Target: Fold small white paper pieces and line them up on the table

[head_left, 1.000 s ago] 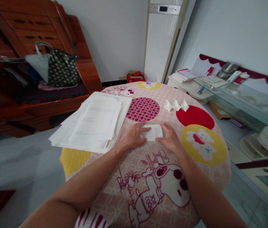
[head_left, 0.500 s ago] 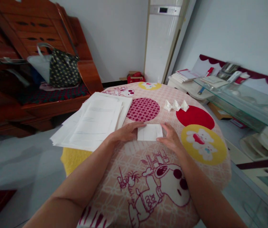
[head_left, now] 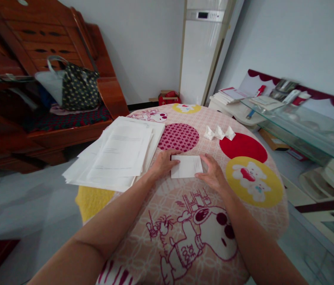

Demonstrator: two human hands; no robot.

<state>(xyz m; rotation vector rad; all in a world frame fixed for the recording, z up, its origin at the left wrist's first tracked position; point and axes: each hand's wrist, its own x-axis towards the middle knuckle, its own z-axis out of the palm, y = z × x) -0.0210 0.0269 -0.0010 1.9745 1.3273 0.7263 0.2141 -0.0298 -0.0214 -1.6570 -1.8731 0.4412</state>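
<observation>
A small folded sheet of white paper (head_left: 187, 166) lies on the patterned tablecloth (head_left: 167, 209) between my hands. My left hand (head_left: 166, 163) grips its left edge, thumb on top near the corner and fingers along the far side. At the right edge, my right hand (head_left: 213, 170) holds the paper between thumb and forefinger. Beyond my right hand stand several small folded paper shapes (head_left: 219, 133) in a row, pointed at the top. To the left rests a stack of printed sheets (head_left: 119, 150), partly spread out.
Left of the round table is a wooden bench (head_left: 107, 95) with a dark patterned bag (head_left: 79, 87) on it. A glass shelf (head_left: 303, 128) with several items stands at the right. Behind the table is a tall white appliance (head_left: 198, 59).
My left hand has shifted slightly right, and its thumb now lies on the paper's left edge. My right hand stays at the right edge.
</observation>
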